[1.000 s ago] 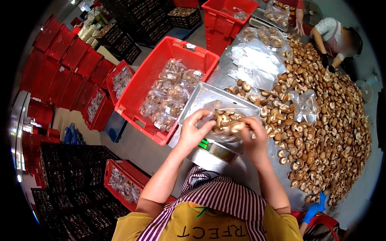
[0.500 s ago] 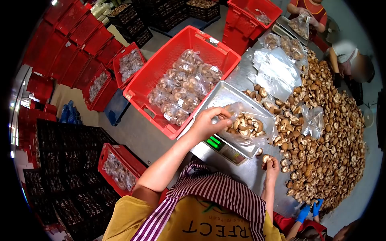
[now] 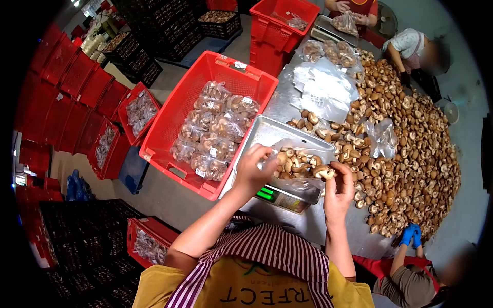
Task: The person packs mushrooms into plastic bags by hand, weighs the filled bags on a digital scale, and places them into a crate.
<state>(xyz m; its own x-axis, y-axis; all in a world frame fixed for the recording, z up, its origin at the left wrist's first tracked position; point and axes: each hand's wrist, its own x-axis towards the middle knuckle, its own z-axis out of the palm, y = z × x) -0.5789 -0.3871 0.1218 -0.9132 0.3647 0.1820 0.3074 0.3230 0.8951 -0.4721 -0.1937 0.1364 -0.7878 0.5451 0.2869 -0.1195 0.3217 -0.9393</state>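
A clear plastic bag [image 3: 300,186] with brown mushrooms [image 3: 294,163] in it lies on the metal tray [image 3: 263,132] of a scale. At its left side, my left hand [image 3: 252,170] has its fingers curled on the bag's edge; the fingertips are slightly blurred. Between the thumb and fingers of my right hand [image 3: 339,191], a mushroom [image 3: 323,173] is held over the right end of the bag, pale gills showing. The green display [image 3: 265,193] glows at the scale's near side, below my left hand.
Left of the scale stands a red crate [image 3: 162,128] with several labelled mushroom bags. A large heap of loose mushrooms [image 3: 405,164] covers the table's right side. Flat plastic bags [image 3: 326,90] lie behind the scale. Co-workers are at the heap, one wearing blue gloves [image 3: 411,234].
My right hand has risen from the table's near edge to the bag, bringing the mushroom. My left hand stays at the bag's left side. The whole view has shifted.
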